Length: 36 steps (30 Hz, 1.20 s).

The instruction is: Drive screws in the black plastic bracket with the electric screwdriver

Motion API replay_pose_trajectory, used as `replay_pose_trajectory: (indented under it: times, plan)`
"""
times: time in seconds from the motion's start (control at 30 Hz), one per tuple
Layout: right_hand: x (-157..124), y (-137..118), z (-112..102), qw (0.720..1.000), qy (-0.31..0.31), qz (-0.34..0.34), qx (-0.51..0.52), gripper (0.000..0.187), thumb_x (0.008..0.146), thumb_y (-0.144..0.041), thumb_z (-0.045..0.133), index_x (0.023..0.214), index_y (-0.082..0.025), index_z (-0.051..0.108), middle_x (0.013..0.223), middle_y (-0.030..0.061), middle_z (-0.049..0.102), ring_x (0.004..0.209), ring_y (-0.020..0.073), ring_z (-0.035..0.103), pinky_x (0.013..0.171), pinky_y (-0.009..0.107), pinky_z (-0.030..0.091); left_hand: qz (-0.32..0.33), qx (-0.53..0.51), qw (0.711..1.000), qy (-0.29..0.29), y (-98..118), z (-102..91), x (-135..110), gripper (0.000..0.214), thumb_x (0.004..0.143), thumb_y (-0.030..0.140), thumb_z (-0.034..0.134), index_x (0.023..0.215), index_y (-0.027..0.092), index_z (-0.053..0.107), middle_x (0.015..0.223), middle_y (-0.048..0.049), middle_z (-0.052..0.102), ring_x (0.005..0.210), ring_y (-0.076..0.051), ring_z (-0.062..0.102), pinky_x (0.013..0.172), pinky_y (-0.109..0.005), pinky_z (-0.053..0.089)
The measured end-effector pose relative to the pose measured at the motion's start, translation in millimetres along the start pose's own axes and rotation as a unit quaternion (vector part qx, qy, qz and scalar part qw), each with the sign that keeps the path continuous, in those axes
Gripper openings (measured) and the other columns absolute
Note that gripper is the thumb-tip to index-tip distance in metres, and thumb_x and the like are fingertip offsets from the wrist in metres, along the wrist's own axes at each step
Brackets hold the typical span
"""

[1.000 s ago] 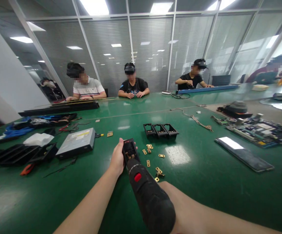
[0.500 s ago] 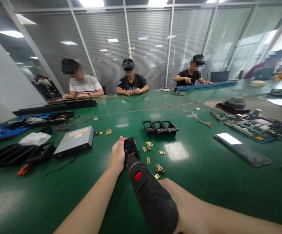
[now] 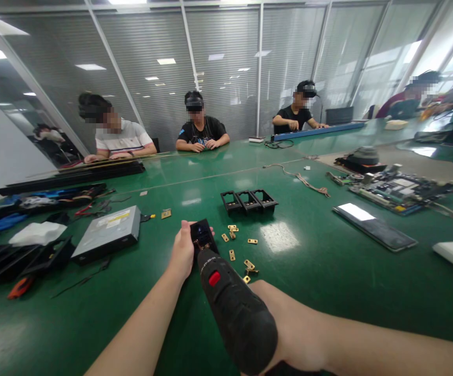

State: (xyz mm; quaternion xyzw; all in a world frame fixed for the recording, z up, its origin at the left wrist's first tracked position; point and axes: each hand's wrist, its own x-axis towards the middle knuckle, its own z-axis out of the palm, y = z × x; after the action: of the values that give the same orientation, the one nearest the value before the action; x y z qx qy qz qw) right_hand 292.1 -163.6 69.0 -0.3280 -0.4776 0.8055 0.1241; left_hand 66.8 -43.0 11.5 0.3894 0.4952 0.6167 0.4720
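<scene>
Black housing [image 3: 198,230] near centre, just above or on the worktop [image 3: 328,279], contact unclear. Left hand [image 3: 181,251] wrapped around it: thumb at left rim, fingers closed, tips showing past the right wall. Right hand [image 3: 275,308] holds the power drill [image 3: 236,318], nose over the housing's near end; fingertips hidden behind the body, how tightly closed can't tell. Loose brass plates [image 3: 232,255] lie right of the housing.

Handling, judged: housing light, stiff, smooth, could twist under drill torque; best held by both side walls, clear of the bit. Drill heavier; hold by its grip.
</scene>
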Motion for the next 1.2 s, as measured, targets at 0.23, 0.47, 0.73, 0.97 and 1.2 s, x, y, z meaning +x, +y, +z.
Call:
replay_pose_trajectory:
  times: [0.23,0.47,0.73,0.97,1.2]
  plan:
    - [-2,1,-4,1.000,-0.018,-0.023,-0.001,0.061,0.028,-0.033,0.112,0.066,-0.014,0.068,0.064,0.0003,0.070,0.055,0.0124,0.065,0.046,0.018,0.055,-0.028,-0.038,0.999,-0.022,1,-1.7,-3,0.086,0.082,0.099,0.066,0.112,0.019,0.066,0.101,-0.0158,0.087,0.098,-0.036,0.086,0.084,-0.046,0.069]
    - [-1,2,-3,0.999,-0.014,-0.038,-0.012,0.060,0.028,-0.030,0.113,0.065,-0.014,0.068,0.064,-0.0001,0.070,0.056,0.0108,0.064,0.046,0.015,0.051,-0.050,-0.036,0.998,-0.016,-1,-4.4,0,0.085,0.087,0.096,0.063,0.112,0.016,0.071,0.101,-0.0179,0.087,0.097,-0.035,0.086,0.084,-0.045,0.069]
    - [-1,5,-6,1.000,-0.006,-0.030,-0.003,0.057,0.031,-0.022,0.111,0.065,-0.015,0.065,0.063,-0.0039,0.066,0.054,0.0096,0.059,0.048,0.018,0.049,-0.073,-0.022,0.997,-0.014,0,-6.0,-1,0.083,0.100,0.089,0.053,0.115,0.012,0.079,0.103,-0.0185,0.087,0.093,-0.033,0.086,0.079,-0.041,0.068]
    - [2,15,-9,0.997,-0.004,-0.072,0.020,0.048,0.045,-0.015,0.107,0.074,-0.015,0.068,0.073,-0.0046,0.068,0.062,0.0089,0.059,0.055,0.018,0.050,-0.079,-0.015,0.997,-0.005,2,-4.7,-1,0.077,0.105,0.083,0.048,0.111,0.013,0.080,0.105,-0.0200,0.087,0.092,-0.033,0.085,0.077,-0.041,0.069]
    - [1,14,-8,0.995,-0.007,-0.081,-0.057,0.048,0.054,-0.015,0.104,0.084,-0.016,0.066,0.075,-0.0044,0.067,0.070,0.0127,0.063,0.060,0.021,0.051,-0.054,-0.016,0.998,-0.009,-1,-5.4,0,0.079,0.100,0.087,0.055,0.114,0.013,0.077,0.104,-0.0194,0.087,0.095,-0.034,0.085,0.076,-0.041,0.068]
